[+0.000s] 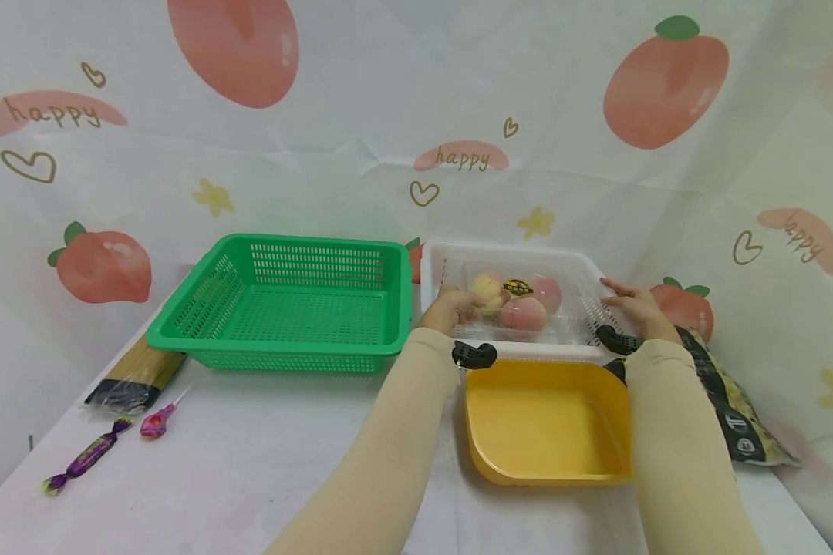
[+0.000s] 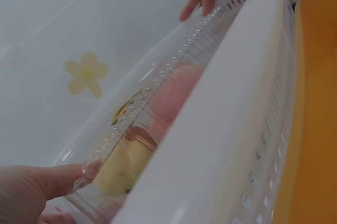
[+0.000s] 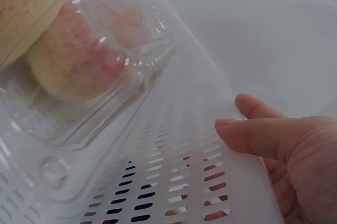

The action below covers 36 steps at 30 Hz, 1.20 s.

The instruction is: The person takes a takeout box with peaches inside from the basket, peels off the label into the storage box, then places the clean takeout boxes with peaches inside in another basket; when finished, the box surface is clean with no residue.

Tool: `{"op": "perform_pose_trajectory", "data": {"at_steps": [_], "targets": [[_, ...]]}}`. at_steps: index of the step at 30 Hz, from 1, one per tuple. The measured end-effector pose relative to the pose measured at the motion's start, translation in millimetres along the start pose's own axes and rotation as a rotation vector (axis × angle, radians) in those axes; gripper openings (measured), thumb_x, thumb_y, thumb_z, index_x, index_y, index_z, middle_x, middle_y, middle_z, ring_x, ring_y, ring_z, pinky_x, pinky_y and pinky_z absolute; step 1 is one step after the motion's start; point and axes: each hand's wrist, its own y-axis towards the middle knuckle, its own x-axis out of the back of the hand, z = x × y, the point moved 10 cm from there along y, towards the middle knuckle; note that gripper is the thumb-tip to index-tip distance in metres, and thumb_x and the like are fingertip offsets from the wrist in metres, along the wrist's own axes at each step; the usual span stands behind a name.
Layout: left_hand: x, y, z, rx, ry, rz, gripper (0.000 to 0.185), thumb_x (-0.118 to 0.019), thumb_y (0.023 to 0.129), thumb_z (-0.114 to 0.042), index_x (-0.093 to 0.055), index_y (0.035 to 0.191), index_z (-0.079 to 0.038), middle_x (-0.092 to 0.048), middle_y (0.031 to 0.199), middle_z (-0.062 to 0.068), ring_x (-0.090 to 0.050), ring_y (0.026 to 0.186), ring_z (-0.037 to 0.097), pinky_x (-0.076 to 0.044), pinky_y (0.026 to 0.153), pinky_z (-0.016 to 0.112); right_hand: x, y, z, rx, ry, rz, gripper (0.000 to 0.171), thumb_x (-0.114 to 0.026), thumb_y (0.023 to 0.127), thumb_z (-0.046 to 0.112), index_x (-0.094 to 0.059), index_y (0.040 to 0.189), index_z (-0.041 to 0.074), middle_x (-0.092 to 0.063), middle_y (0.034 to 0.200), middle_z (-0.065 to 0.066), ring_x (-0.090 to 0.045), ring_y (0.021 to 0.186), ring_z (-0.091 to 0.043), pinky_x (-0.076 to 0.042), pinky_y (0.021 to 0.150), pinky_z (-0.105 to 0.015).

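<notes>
A clear plastic box of peaches lies in the white basket at the back of the table. My left hand pinches the box's left edge; in the left wrist view its fingertip lies on the clear rim. My right hand rests with straight fingers at the basket's right rim, off the box. In the right wrist view the thumb lies along the basket's white wall, with the peach box to its left.
An empty green basket stands left of the white one. A yellow tray sits just in front, between my forearms. A spaghetti pack, a pink lollipop and a purple sweet lie far left. A dark bag lies right.
</notes>
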Motion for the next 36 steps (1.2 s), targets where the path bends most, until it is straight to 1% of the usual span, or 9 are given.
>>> {"op": "perform_pose_trajectory", "data": {"at_steps": [6, 14, 16, 19, 22, 24, 27, 30, 36], "targets": [[3.2, -8.4, -6.8, -0.063, -0.1, -0.01, 0.03, -0.065, 0.083, 0.001, -0.057, 0.111, 0.005, -0.054, 0.071, 0.004, -0.049, 0.045, 0.007, -0.039, 0.045, 0.016, 0.9, 0.9, -1.8, -0.003, -0.005, -0.005, 0.056, -0.048, 0.097, 0.015, -0.021, 0.146, 0.007, 0.001, 0.155, -0.016, 0.007, 0.142, -0.04, -0.002, 0.112, -0.059], [4.6, -14.0, -12.1, -0.104, -0.16, 0.01, 0.043, -0.064, 0.084, -0.001, -0.052, 0.124, 0.005, -0.058, 0.072, 0.005, -0.055, 0.05, 0.008, -0.037, 0.046, 0.017, 1.1, 0.4, -2.4, -0.009, -0.007, -0.006, 0.057, -0.047, 0.097, 0.017, -0.021, 0.146, 0.008, 0.002, 0.155, -0.015, 0.008, 0.142, -0.041, -0.002, 0.111, -0.061], [4.4, -14.3, -12.4, -0.108, -0.17, 0.015, 0.046, -0.065, 0.083, -0.003, -0.05, 0.126, 0.004, -0.062, 0.078, 0.007, -0.056, 0.051, 0.008, -0.036, 0.045, 0.016, 0.7, 0.2, -1.8, -0.006, -0.007, -0.006, 0.056, -0.047, 0.097, 0.017, -0.021, 0.146, 0.007, 0.001, 0.155, -0.015, 0.008, 0.142, -0.041, -0.002, 0.111, -0.061], [2.6, -16.3, -13.3, -0.102, -0.217, 0.047, 0.057, -0.066, 0.084, -0.004, -0.042, 0.136, 0.002, -0.067, 0.1, 0.016, -0.057, 0.051, 0.007, -0.042, 0.047, 0.014, 0.1, 0.0, -1.4, -0.006, -0.011, -0.009, 0.056, -0.046, 0.097, 0.017, -0.021, 0.146, 0.007, 0.001, 0.155, -0.016, 0.008, 0.142, -0.041, -0.002, 0.112, -0.061], [1.5, -21.2, -15.3, -0.09, -0.292, 0.084, 0.074, -0.065, 0.085, -0.004, -0.025, 0.147, -0.007, -0.056, 0.129, 0.019, -0.057, 0.052, 0.006, -0.049, 0.051, 0.014, -0.2, 0.6, -1.0, -0.003, -0.017, -0.011, 0.055, -0.046, 0.098, 0.017, -0.021, 0.146, 0.007, 0.001, 0.155, -0.016, 0.007, 0.142, -0.041, -0.004, 0.112, -0.06], [1.2, -25.1, -17.5, -0.091, -0.339, 0.105, 0.077, -0.063, 0.086, -0.002, -0.02, 0.149, -0.012, -0.049, 0.136, 0.019, -0.058, 0.052, 0.006, -0.052, 0.056, 0.016, -0.4, 0.6, -0.3, -0.001, -0.015, -0.012, 0.054, -0.044, 0.098, 0.015, -0.021, 0.146, 0.007, 0.0, 0.155, -0.017, 0.005, 0.142, -0.042, -0.006, 0.112, -0.059], [1.7, -30.0, -21.3, -0.105, -0.37, 0.119, 0.074, -0.06, 0.088, -0.002, -0.022, 0.149, -0.021, -0.047, 0.139, 0.017, -0.059, 0.053, 0.006, -0.055, 0.066, 0.021, -0.1, 0.7, 0.5, 0.004, -0.013, -0.013, 0.05, -0.039, 0.099, 0.011, -0.021, 0.145, 0.006, -0.001, 0.155, -0.018, 0.002, 0.142, -0.043, -0.009, 0.112, -0.059], [4.3, -34.7, -26.0, -0.124, -0.383, 0.109, 0.069, -0.059, 0.089, -0.002, -0.028, 0.147, -0.023, -0.052, 0.134, 0.016, -0.06, 0.053, 0.006, -0.056, 0.073, 0.025, 0.3, 0.3, 1.3, 0.007, -0.013, -0.015, 0.05, -0.036, 0.098, 0.007, -0.019, 0.145, 0.004, -0.002, 0.154, -0.02, 0.001, 0.142, -0.043, -0.009, 0.112, -0.059], [11.8, -50.0, -40.6, -0.152, -0.415, 0.093, 0.069, -0.061, 0.089, -0.005, -0.028, 0.147, -0.023, -0.055, 0.13, 0.015, -0.061, 0.053, 0.006, -0.055, 0.068, 0.022, 2.5, 0.6, -1.5, -0.025, -0.037, -0.036, 0.062, -0.045, 0.096, 0.013, -0.012, 0.147, 0.002, -0.002, 0.154, -0.023, 0.003, 0.141, -0.045, -0.007, 0.112, -0.059]]}}
